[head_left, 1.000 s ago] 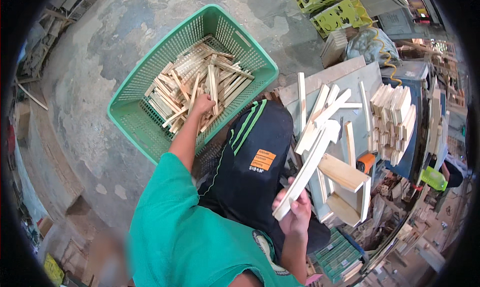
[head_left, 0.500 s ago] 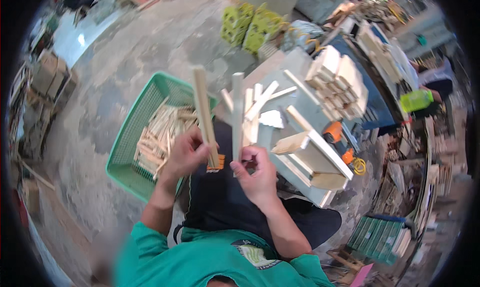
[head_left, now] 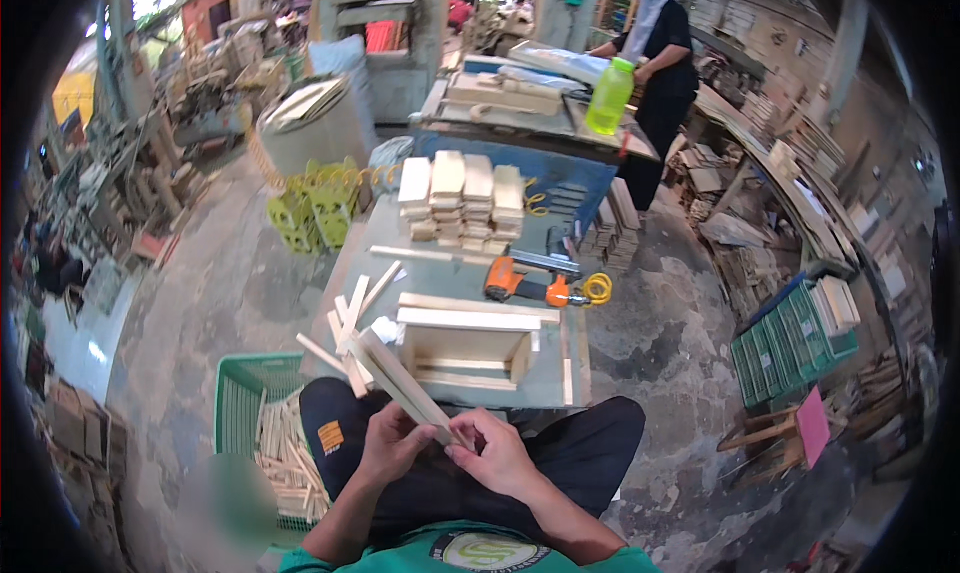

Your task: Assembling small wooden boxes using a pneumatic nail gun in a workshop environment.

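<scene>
Step in hand, as judged: two pale wooden slats (head_left: 402, 388) are being brought together lengthwise, side by side. Location: above the lap, tilted, near ends between the hands, far ends over the near edge of the grey surface (head_left: 440, 278), left of the open wooden box frame (head_left: 466, 318). Whether the far ends touch anything: cannot tell.

Grip: left hand (head_left: 392, 443) pinches the slats at their near end, thumb and fingers closed; right hand (head_left: 497, 456) does likewise just beside it. Which fingers bear on which slat is unclear.

Next move, as judged, calls for even pressure from both hands so that the slats do not slip out of line. Orange nail gun (head_left: 503, 280) lies beyond the box frame, untouched.

Labels: orange patch (head_left: 331, 434) on the left trouser leg, markings too small to read; round pale emblem (head_left: 487, 551) on the green shirt, lettering not clear; pink sheet (head_left: 813, 426) at right, no writing discernible
</scene>
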`<action>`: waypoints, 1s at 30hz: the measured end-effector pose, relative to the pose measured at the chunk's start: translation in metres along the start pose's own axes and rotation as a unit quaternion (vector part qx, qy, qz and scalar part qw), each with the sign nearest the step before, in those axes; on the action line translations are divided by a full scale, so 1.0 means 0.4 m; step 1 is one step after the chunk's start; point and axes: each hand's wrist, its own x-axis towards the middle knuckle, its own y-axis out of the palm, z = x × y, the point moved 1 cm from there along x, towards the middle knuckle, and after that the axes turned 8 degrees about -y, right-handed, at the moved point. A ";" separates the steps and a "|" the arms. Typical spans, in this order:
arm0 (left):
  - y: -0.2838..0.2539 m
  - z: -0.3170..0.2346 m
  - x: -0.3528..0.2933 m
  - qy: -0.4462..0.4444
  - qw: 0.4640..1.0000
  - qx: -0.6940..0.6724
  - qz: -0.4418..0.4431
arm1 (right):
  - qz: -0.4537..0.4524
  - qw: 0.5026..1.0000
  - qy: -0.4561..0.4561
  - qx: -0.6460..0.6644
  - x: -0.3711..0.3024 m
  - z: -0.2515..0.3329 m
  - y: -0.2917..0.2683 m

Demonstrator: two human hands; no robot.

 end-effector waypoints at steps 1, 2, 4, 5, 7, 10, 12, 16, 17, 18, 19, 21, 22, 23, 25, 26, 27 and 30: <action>0.014 -0.003 0.012 0.056 0.998 -0.013 -0.028 | -0.014 1.000 -0.004 -0.001 -0.023 -0.020 -0.002; 0.004 -0.027 0.030 0.114 0.984 0.120 -0.062 | -0.012 0.996 0.052 0.077 -0.045 -0.046 0.004; 0.009 -0.073 0.049 0.040 0.994 -0.013 -0.099 | 0.012 0.984 0.113 0.137 -0.077 -0.068 -0.003; 0.028 -0.120 0.055 0.042 0.992 -0.033 -0.112 | 0.012 0.984 0.097 0.151 -0.085 -0.066 -0.001; 0.027 -0.121 0.058 0.027 0.995 -0.029 -0.086 | 0.038 0.980 0.093 0.170 -0.105 -0.053 -0.012; 0.030 -0.103 0.050 -0.004 0.999 -0.025 -0.043 | 0.073 0.994 -0.072 0.047 -0.083 -0.036 -0.083; 0.049 -0.096 0.047 -0.044 0.999 -0.027 -0.016 | -0.017 0.992 -0.121 -0.028 -0.017 0.012 -0.230; 0.092 -0.074 0.030 -0.031 0.999 0.030 0.032 | -0.210 0.964 -0.145 0.067 0.257 0.118 -0.598; 0.100 -0.067 0.025 -0.031 0.998 0.034 0.038 | -0.182 0.968 -0.119 0.123 0.321 0.175 -0.677; 0.109 -0.060 0.020 -0.040 0.997 0.028 0.062 | -0.201 0.970 -0.080 0.113 0.381 0.207 -0.741; 0.113 -0.056 0.017 -0.050 0.995 0.022 0.082 | -0.250 0.960 -0.036 0.123 0.426 0.264 -0.771; 0.129 -0.063 0.019 -0.085 0.990 0.037 0.109 | -0.260 0.960 -0.005 0.099 0.527 0.270 -0.875; 0.131 -0.059 0.016 -0.101 0.987 0.025 0.123 | -0.264 0.960 0.014 0.088 0.568 0.275 -0.898; 0.131 -0.056 0.014 -0.116 0.983 0.012 0.139 | -0.267 0.959 0.010 0.092 0.594 0.280 -0.918; 0.125 -0.040 0.013 -0.123 0.980 0.031 0.154 | -0.258 0.965 0.030 0.050 0.624 0.287 -0.944; 0.129 -0.029 0.009 -0.153 0.975 0.022 0.159 | -0.259 0.964 0.028 0.055 0.635 0.290 -0.945; 0.135 -0.020 0.005 -0.183 0.969 0.012 0.164 | -0.262 0.963 0.047 0.051 0.644 0.291 -0.945; 0.129 -0.002 0.007 -0.191 0.966 -0.007 0.175 | -0.277 0.957 0.053 0.064 0.684 0.282 -0.943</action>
